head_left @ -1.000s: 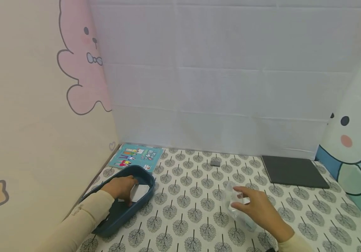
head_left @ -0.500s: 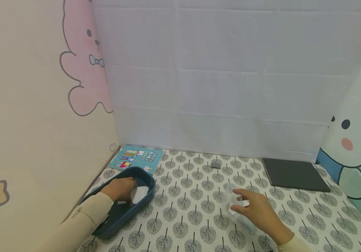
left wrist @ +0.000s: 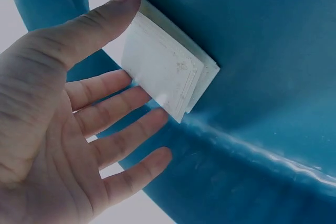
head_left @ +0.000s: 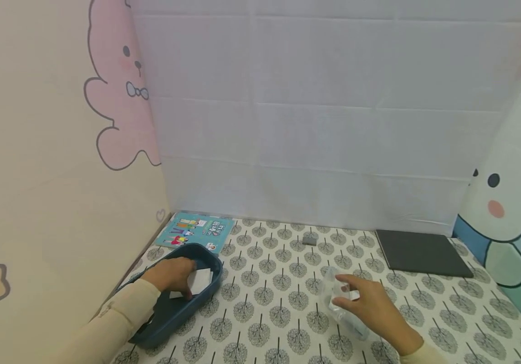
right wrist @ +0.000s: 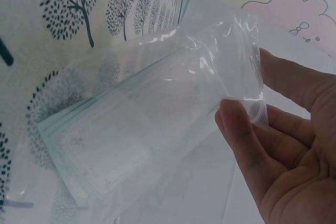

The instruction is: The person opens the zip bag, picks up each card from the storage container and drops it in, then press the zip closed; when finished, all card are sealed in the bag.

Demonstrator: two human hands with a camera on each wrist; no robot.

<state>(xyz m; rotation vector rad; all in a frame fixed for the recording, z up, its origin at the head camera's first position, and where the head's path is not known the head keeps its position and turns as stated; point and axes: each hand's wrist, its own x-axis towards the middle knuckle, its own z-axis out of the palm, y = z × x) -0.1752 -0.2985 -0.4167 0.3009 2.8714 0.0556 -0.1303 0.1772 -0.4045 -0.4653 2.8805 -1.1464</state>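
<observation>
My left hand (head_left: 171, 277) reaches into a dark blue oblong bin (head_left: 162, 328). In the left wrist view, its thumb and bent fingers span the long edges of a small stack of white cards (left wrist: 160, 66), with fingertips against the lower edge. The stack's other end is partly hidden by the thumb. My right hand (head_left: 374, 303) pinches a clear plastic bag (head_left: 329, 283) near its end. Through the film in the right wrist view, a stack of pale cards (right wrist: 126, 129) shows inside the bag.
A blue illustrated booklet (head_left: 197, 231) lies behind the bin. At the back of the tree-patterned cloth (head_left: 260, 308) sits a small grey block (head_left: 309, 239). A black flat panel (head_left: 424, 254) lies at the back right. Walls rise at the left and back.
Both hands stay nearly in place, the left in the bin and the right at the bag. The head view shifts slightly.
</observation>
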